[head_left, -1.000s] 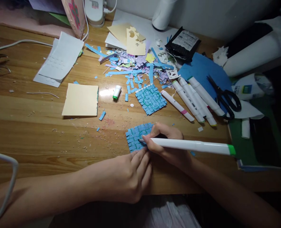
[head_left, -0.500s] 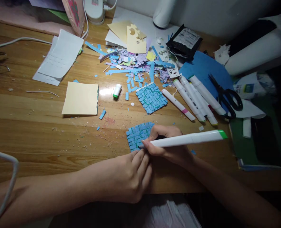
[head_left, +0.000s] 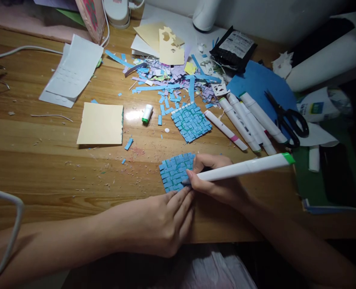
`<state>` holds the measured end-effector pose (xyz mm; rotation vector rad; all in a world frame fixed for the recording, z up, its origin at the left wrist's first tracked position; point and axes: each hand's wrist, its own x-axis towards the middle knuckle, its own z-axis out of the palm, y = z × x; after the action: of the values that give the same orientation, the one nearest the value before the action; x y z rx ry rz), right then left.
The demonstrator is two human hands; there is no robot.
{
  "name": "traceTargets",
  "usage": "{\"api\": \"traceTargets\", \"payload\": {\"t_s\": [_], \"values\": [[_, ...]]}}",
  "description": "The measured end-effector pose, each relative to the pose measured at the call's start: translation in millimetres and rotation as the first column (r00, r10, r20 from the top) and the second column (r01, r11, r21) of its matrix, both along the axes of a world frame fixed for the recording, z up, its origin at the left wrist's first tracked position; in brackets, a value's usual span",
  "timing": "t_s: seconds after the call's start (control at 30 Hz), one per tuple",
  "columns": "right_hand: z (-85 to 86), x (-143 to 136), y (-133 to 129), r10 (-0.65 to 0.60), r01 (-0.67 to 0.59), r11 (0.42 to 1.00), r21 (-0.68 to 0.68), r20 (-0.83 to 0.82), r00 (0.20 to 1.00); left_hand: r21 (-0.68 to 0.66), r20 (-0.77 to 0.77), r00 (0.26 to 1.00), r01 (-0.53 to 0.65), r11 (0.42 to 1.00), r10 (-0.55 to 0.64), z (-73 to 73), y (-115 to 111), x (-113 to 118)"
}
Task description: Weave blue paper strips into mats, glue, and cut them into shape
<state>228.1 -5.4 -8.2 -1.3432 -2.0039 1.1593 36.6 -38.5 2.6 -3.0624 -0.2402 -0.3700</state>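
Note:
A woven blue paper square [head_left: 173, 172] with green lines lies near the table's front edge. My right hand [head_left: 215, 178] grips a white marker [head_left: 247, 167] with a green end, its tip on the lower right part of the square. My left hand [head_left: 172, 218] rests at the lower edge of this square, fingers pressed together; its fingertips touch the paper and sit just below the marker tip. Farther back lies a second woven blue square [head_left: 191, 121], also marked in green. A white cap with a green rim [head_left: 147, 114] stands left of it.
Several white markers [head_left: 235, 116] and black scissors [head_left: 286, 120] lie to the right. Paper scraps [head_left: 168, 76] are heaped at the back. A cream paper square [head_left: 101, 123] and white sheets [head_left: 72, 72] are at the left; a white cable [head_left: 18, 224] crosses the lower left.
My right hand and the marker have moved slightly right and up, shifting the tip right along the square. The left hand's fingertips have stretched a little. The view has shifted slightly.

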Motion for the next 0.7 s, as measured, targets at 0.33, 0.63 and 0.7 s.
{"api": "traceTargets", "payload": {"t_s": [0.33, 0.63, 0.7], "values": [[-6.2, 4, 6, -0.230, 0.171, 0.966, -0.192, -0.347, 0.909, -0.033, -0.044, 0.999, 0.017, 0.999, -0.018, 1.7, 2, -1], [-4.1, 4, -5, -0.234, 0.183, 0.968, -0.169, -0.365, 0.901, -0.017, -0.036, 0.999, 0.010, 1.000, -0.010, 1.1, 3, 0], [-4.2, 2, -10, -0.146, 0.132, 0.988, -0.074, -0.242, 0.959, -0.015, -0.027, 1.000, 0.010, 1.000, -0.011, 0.7, 2, 0]]}}
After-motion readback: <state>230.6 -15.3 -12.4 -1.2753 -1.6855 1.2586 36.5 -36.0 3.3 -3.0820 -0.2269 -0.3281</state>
